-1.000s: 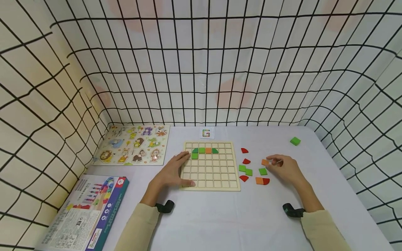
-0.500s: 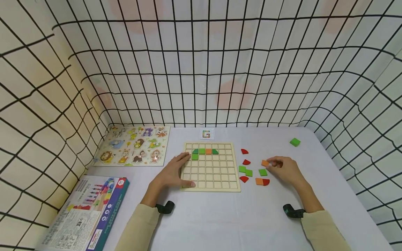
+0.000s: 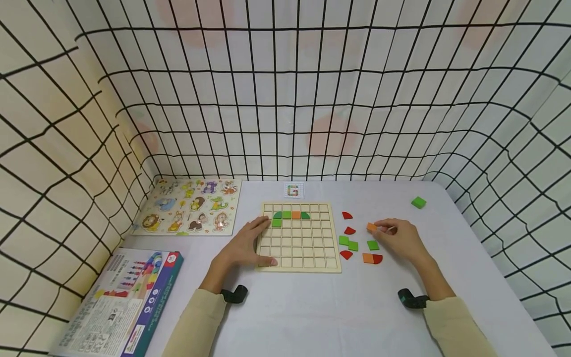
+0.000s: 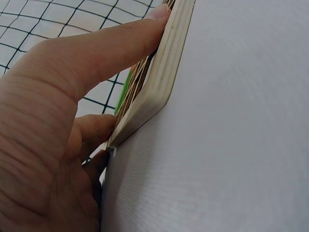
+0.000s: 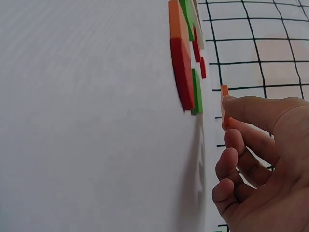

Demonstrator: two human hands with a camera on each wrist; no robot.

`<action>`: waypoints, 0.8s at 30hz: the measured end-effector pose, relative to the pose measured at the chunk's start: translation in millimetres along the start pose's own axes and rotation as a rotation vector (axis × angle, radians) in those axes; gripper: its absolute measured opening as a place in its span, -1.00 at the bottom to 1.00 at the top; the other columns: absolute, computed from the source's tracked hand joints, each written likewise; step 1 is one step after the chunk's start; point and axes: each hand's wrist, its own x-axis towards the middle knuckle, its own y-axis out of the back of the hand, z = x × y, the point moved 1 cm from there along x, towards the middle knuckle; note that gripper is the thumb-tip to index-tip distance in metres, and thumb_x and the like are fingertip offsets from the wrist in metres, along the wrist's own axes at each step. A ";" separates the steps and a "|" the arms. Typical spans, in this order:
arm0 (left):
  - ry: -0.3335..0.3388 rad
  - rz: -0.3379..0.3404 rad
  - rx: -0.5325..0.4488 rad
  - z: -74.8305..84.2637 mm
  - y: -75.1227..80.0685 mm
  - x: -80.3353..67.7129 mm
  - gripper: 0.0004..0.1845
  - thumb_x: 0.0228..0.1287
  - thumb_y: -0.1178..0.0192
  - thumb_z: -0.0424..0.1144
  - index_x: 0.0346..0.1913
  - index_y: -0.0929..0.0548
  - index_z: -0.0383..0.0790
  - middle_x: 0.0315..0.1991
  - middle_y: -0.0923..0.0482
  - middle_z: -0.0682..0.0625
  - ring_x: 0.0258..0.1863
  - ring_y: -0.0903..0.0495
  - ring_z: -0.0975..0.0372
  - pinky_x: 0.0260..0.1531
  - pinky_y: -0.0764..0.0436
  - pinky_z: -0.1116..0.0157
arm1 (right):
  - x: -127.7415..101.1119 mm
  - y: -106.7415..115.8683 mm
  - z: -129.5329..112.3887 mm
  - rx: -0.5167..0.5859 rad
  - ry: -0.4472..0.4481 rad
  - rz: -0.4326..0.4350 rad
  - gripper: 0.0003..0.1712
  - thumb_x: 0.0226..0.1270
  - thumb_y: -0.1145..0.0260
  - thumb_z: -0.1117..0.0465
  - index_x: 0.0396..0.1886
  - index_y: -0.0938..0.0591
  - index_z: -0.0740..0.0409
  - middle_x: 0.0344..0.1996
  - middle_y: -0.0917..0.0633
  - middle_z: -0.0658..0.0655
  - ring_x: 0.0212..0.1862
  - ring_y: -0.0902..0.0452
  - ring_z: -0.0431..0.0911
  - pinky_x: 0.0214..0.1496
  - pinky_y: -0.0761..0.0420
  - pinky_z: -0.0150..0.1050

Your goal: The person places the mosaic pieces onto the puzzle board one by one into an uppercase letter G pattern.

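Note:
A wooden grid board (image 3: 299, 248) lies on the white table, with green, orange and green pieces (image 3: 291, 214) along its second row and one green square (image 3: 276, 222) below them. My left hand (image 3: 247, 243) rests flat on the board's left edge (image 4: 159, 82), fingers straight. My right hand (image 3: 397, 235) pinches a small orange square tile (image 3: 371, 227) (image 5: 224, 104) just above the table, right of the board. Loose red, green and orange pieces (image 3: 357, 244) lie between the board and that hand.
A small pattern card (image 3: 294, 190) lies behind the board. An animal peg puzzle (image 3: 189, 206) sits at the back left, a printed box (image 3: 127, 302) at the front left. One green tile (image 3: 419, 202) lies far right. Grid-patterned cloth walls (image 3: 285, 99) enclose the table.
My right hand has lifted the orange tile slightly and moved it a little to the left, toward the board. The left hand has stayed on the board.

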 end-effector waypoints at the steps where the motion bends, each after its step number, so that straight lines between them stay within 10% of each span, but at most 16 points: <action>1: 0.002 -0.002 0.001 0.0 0.2 -0.1 0.28 -0.10 -0.55 0.32 0.65 -0.15 -0.05 0.68 0.00 0.01 0.66 0.05 -0.12 0.55 -0.13 -0.24 | 0.9 -0.7 -2.6 0.000 -0.002 0.000 -0.57 0.43 -0.40 -0.01 0.15 -0.73 0.13 -0.16 -0.71 0.17 -0.12 -0.52 0.02 -0.18 -0.51 -0.23; 24: -0.003 -0.004 0.008 -2.9 -0.5 1.2 0.29 -0.12 -0.55 0.34 0.65 -0.15 -0.07 0.68 -0.01 0.00 0.66 0.04 -0.12 0.55 -0.17 -0.23 | 19.8 -48.4 -74.1 0.123 0.080 -0.083 -0.65 0.37 -0.44 0.09 0.10 -0.76 0.08 -0.27 -0.65 0.07 -0.27 -0.48 -0.05 -0.40 -0.45 -0.35</action>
